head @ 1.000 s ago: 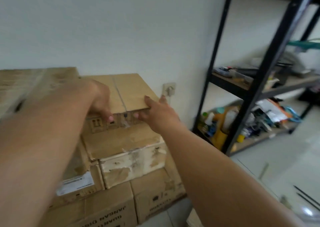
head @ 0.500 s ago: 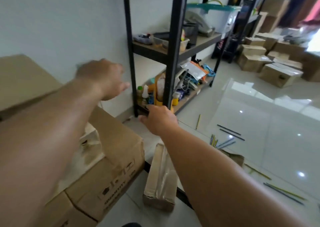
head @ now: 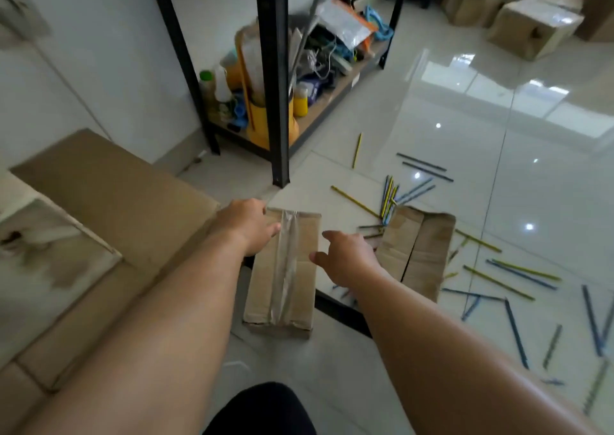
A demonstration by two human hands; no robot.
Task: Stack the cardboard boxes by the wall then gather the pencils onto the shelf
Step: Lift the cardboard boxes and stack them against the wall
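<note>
The taped cardboard box [head: 299, 288] lies at frame centre, long axis pointing away from us. Our left hand [head: 247, 227] touches its upper-left edge (the nearer one); our right hand [head: 345, 258] hovers just beside, fingers spread, both empty.

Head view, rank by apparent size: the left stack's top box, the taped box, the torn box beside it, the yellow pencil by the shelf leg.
1. left stack's top box, though it sits nearer the camera.
2. taped box and torn box: they look alike, so unranked.
3. yellow pencil.
</note>
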